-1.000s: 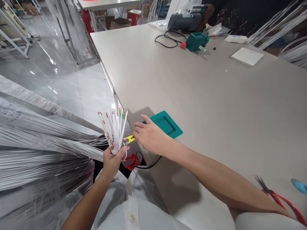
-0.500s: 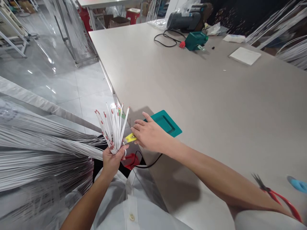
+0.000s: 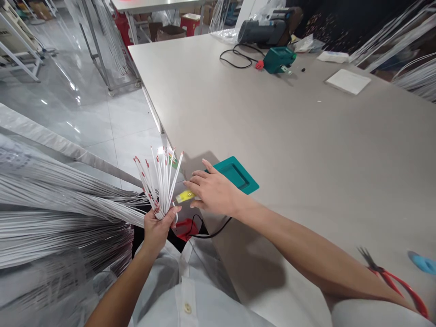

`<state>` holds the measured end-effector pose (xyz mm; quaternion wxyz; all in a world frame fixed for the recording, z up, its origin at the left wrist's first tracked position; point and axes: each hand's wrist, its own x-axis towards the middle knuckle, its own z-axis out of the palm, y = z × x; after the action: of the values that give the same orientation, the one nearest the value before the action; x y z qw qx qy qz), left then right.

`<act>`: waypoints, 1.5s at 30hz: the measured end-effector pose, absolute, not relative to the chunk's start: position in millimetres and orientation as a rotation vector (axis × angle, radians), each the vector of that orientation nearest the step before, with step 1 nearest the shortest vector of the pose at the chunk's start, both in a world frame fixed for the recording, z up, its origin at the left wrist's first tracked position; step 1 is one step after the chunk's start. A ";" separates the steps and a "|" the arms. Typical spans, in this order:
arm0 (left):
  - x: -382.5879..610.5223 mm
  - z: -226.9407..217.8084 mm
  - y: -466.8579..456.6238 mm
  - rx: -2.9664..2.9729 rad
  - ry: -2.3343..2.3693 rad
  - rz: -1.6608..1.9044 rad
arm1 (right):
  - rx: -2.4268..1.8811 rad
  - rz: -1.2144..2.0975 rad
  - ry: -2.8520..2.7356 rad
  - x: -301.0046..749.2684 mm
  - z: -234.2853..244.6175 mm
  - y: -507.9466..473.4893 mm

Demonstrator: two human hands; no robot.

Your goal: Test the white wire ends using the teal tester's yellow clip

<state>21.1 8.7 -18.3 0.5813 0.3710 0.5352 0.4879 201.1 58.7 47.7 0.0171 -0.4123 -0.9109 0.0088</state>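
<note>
At the lower middle of the frame, the fingers of the left hand (image 3: 157,227) are curled tight round a bunch of thin white wires with red-marked ends (image 3: 160,181), and the ends fan upward out of the fist. Just to the right, the right hand (image 3: 213,193) has thumb and fingertips pinched on a small yellow flat piece (image 3: 184,196), its free end pointing at the base of the fan; whether it touches a wire I cannot tell. The other fingers lie stretched over the edge of the grey table (image 3: 306,150).

Out from there: a shallow teal plastic tray (image 3: 240,175) sits just behind the right hand, and a red part with a black cable (image 3: 185,227) hangs below the table edge. My read: the bunch is gathered and held ready, but no wire end is seen to sit in the yellow piece yet, and the great mass of white wires (image 3: 51,218) at the left of the frame lies unhandled. Red-handled scissors (image 3: 395,279) wait at the lower right.
</note>
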 end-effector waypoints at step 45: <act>12.4 6.9 -7.2 0.964 1.354 1.072 | -1.140 0.827 -1.766 136.6 16.3 3.6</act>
<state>12.4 -7.2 6.9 0.5494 0.4072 0.5721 0.4529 136.6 3.6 16.3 0.4272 -0.4564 -0.7068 0.3311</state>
